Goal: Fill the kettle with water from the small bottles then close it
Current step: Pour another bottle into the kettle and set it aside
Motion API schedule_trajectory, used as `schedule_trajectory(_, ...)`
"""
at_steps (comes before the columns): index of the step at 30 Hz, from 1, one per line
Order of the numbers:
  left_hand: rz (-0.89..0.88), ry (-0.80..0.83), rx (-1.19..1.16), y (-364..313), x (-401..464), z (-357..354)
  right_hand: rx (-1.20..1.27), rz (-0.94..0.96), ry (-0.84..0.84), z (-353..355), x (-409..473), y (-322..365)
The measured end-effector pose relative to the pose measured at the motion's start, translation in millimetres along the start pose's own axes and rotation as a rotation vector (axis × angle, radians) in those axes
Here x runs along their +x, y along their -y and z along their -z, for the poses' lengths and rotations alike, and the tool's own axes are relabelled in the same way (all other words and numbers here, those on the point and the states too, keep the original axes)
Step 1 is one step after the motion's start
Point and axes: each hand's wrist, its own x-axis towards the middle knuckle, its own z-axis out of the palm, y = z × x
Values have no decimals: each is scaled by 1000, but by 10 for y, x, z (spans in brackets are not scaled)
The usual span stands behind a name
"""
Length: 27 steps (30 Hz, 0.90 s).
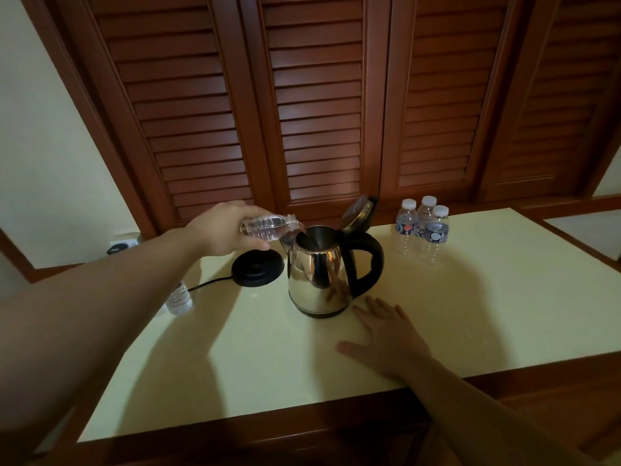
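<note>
1. Cream-coloured top [268, 364] with a dark wooden edge fills the foreground; the right hand [386, 334] lies flat on it, fingers straight and slightly spread, holding nothing; its fingertips are just beside the foot of the kettle, and I cannot tell whether they touch it.
2. Steel kettle [319, 274] stands upright on the top, off its base; its black handle [369, 264] points right, and its lid [358, 213] is tipped up and back, leaving the mouth open.
3. At the left, half hidden by the left forearm, a clear bottle [179, 297] stands on the top; whether it has a cap cannot be seen.
4. Behind the kettle and to its left sits the round black base [257, 269]; its cord [210, 283] runs off leftward.
5. The left hand [228, 230] grips a small bottle [268, 227] round its body, fingers curled over it; the bottle lies nearly level, capless neck pointing right over the kettle's rim, and a thin stream drops into the mouth.
6. Farther right, three capped bottles [421, 227] stand close together, white caps on; their dark labels carry round marks too small to read.
7. Brown louvred doors [319, 95] rise behind everything.
</note>
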Motion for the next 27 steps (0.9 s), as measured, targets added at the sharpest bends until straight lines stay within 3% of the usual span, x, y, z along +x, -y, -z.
schedule_trajectory(27,-26,40,256,-195,-21,385,-3,6,-16,-15,-2,-6)
